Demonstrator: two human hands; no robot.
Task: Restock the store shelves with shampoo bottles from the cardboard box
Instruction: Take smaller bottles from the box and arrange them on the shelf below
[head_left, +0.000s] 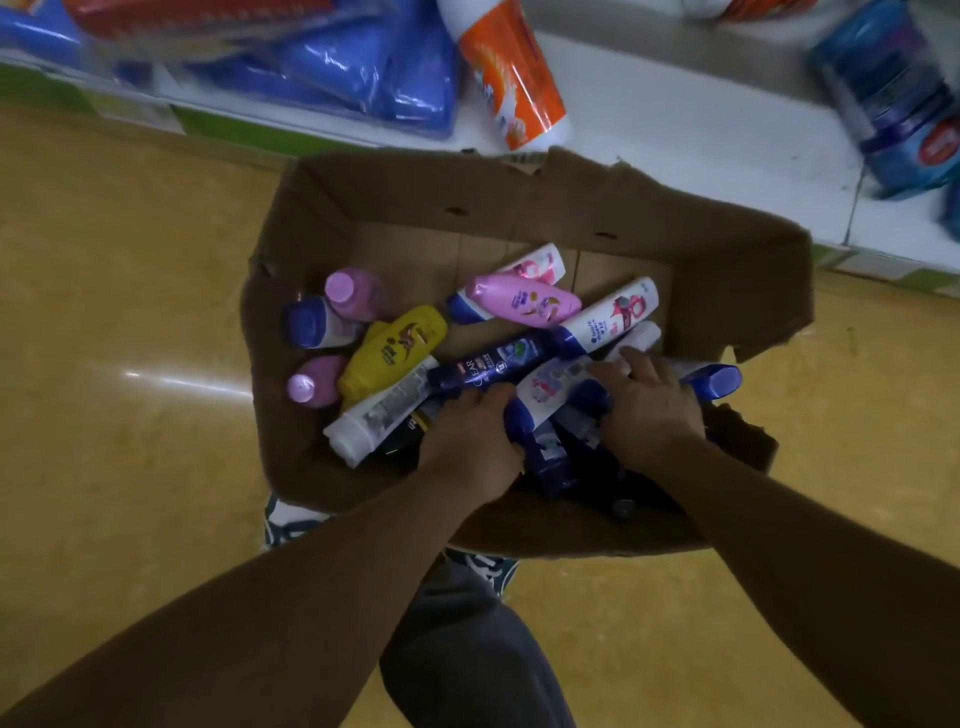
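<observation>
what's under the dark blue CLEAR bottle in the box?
The dark blue CLEAR bottle lies across a white tube, beside the yellow bottle. Its near end disappears under the left hand; anything lower is hidden.

1. The scene is dim overall — colours look muted and the forearms read as dark, flat shapes.
2. A streak of glare lies on the glossy floor (171, 382) left of the cardboard box (363, 218).
3. The near inside corner of the box sinks into deep shadow.
4. Goods on the shelf (675, 119) along the top edge are smeared with blur — and lean outward with wide-angle distortion.
</observation>
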